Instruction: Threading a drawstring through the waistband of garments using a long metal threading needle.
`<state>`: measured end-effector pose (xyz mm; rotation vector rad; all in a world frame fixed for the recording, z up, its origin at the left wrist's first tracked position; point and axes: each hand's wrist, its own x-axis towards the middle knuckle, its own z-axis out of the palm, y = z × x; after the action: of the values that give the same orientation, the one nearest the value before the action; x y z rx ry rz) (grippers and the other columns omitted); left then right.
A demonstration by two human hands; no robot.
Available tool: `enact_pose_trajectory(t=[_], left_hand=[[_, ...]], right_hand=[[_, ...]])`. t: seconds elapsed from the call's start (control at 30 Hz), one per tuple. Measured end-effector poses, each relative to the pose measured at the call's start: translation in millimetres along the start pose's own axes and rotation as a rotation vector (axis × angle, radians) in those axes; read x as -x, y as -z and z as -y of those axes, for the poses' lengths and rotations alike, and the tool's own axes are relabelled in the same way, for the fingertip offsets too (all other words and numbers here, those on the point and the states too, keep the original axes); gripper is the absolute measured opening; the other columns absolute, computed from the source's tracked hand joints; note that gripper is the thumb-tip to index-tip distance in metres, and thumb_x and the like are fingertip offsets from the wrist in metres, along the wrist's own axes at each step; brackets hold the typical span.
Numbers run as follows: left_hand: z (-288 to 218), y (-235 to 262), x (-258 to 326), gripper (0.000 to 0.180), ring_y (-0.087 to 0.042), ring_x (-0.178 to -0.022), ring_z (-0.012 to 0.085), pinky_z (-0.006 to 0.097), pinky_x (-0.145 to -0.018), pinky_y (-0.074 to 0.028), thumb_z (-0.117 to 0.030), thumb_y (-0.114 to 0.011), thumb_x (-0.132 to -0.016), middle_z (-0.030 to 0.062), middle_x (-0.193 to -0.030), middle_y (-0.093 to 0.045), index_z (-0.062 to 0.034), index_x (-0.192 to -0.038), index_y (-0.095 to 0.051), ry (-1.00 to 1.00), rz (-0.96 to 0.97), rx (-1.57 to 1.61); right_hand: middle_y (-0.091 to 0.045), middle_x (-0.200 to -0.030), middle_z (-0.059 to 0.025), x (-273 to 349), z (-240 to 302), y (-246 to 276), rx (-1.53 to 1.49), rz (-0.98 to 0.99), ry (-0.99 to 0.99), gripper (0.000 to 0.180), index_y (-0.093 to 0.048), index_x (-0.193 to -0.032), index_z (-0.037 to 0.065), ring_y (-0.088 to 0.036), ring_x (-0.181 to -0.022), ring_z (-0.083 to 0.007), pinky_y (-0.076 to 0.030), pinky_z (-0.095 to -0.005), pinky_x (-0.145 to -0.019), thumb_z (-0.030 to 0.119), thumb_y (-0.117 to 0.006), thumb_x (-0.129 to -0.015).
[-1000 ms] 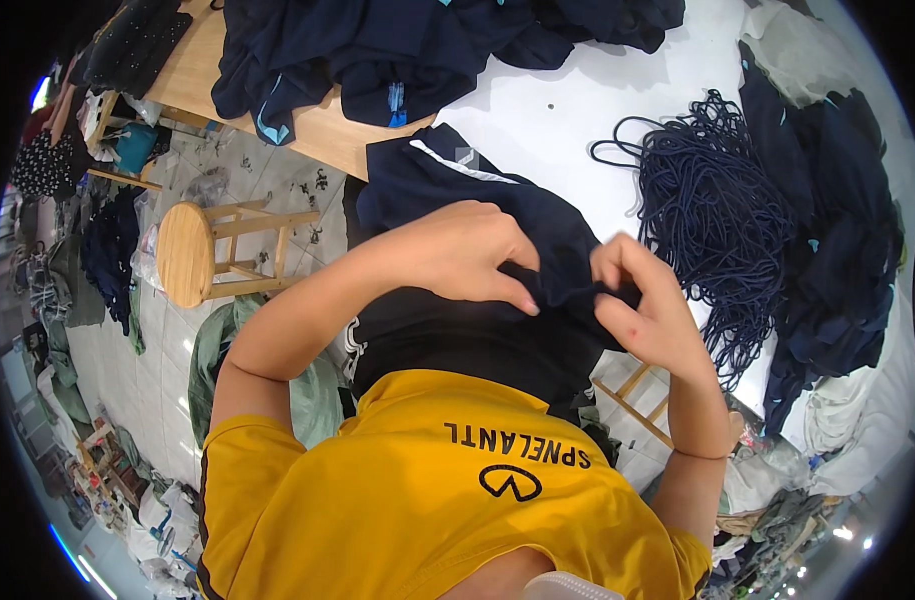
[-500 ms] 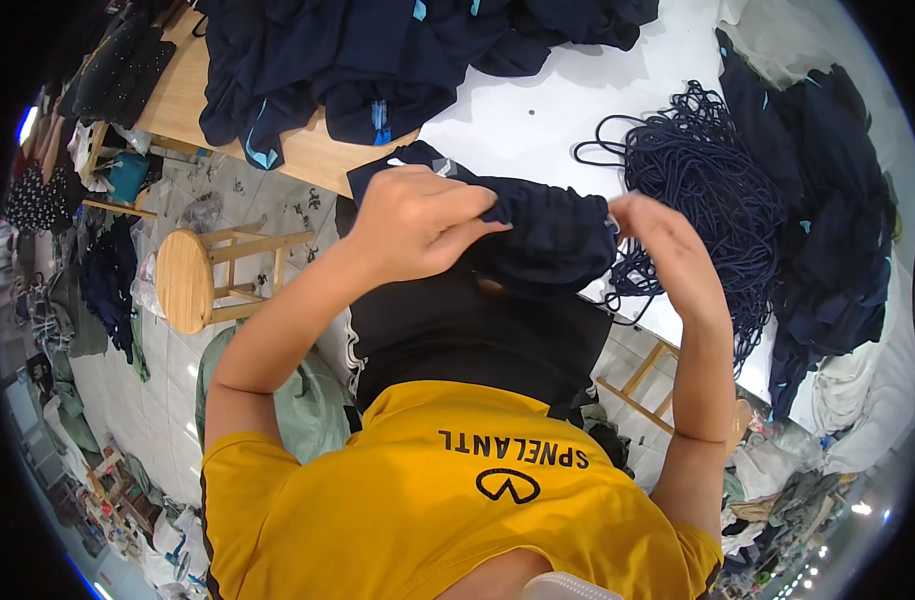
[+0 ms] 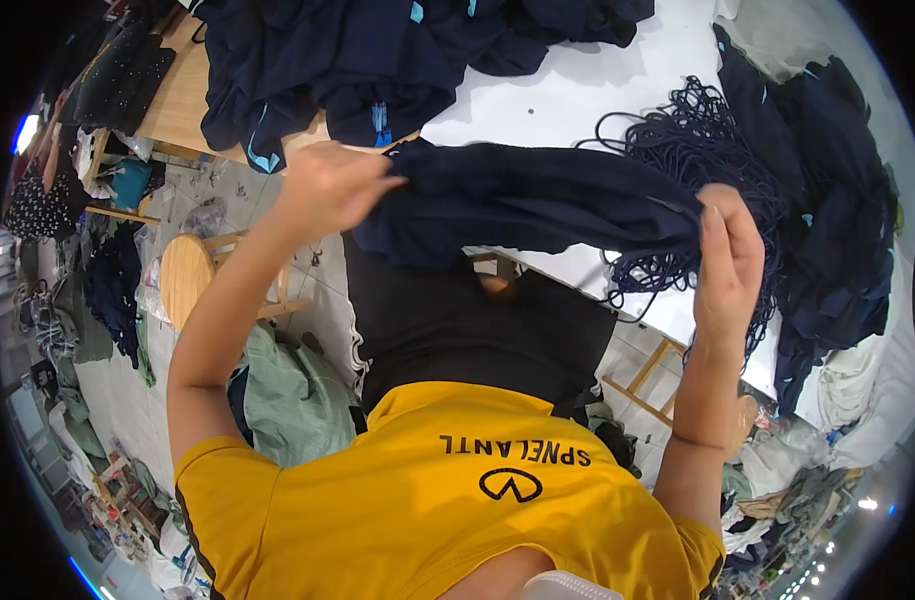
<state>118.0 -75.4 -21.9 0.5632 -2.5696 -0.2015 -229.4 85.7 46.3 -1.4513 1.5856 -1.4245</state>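
Spread wide apart now are both hands, which were bunched close together over the dark navy garment [image 3: 537, 205] a second ago; the cloth has been drawn out into a long band between them. One end is pinched in the left hand [image 3: 329, 185], the other is clenched in the right hand [image 3: 729, 262], so each grip is closed on fabric. The garment is held in the air above the near edge of the white worktop [image 3: 577, 90], beside a heap of navy cords [image 3: 697, 130]. Stretching appears done; straightening or folding seems in hand.
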Motion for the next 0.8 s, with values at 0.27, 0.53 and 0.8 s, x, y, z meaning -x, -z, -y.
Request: enact_pose_trajectory(t=[0.27, 0.53, 0.8], left_hand=[[36.3, 23.8, -50.4, 0.019, -0.059, -0.063, 0.0223, 0.03, -0.058, -0.046, -0.016, -0.074, -0.066, 0.0041, -0.069, -0.059, -0.0096, -0.08, -0.063, -0.147, -0.294, -0.256], [-87.2, -22.5, -135.3, 0.021, -0.06, -0.07, 0.0189, 0.029, -0.06, -0.046, -0.022, -0.074, -0.077, 0.0005, -0.078, -0.06, -0.0098, -0.091, -0.064, -0.042, -0.009, 0.46], [-88.6, -72.5, -84.9, 0.036, -0.031, -0.06, 0.0048, 0.024, -0.054, -0.029, -0.028, -0.072, -0.083, -0.0044, -0.061, -0.033, -0.0034, -0.072, -0.048, 0.254, 0.643, 1.365]], right_hand=[[-0.055, -0.1, -0.0093, 21.1, -29.4, -8.8, 0.172, 0.372, 0.056, 0.023, -0.059, -0.095, 0.001, -0.049, -0.098, -0.0221, -0.037, -0.0314, -0.088, 0.016, -0.068, -0.08], [-0.07, -0.093, -0.0096, -18.8, 1.9, 0.1, 0.211, 0.236, -0.009, 0.025, -0.068, -0.101, 0.0, -0.064, -0.083, -0.0129, -0.048, -0.0233, -0.077, -0.003, -0.069, -0.076], [-0.059, -0.078, -0.0032, -0.9, 16.5, 59.4, 0.338, 0.373, -0.294, 0.016, -0.057, -0.067, -0.001, -0.054, -0.072, -0.0116, -0.043, -0.0234, -0.071, 0.0, -0.072, -0.071]])
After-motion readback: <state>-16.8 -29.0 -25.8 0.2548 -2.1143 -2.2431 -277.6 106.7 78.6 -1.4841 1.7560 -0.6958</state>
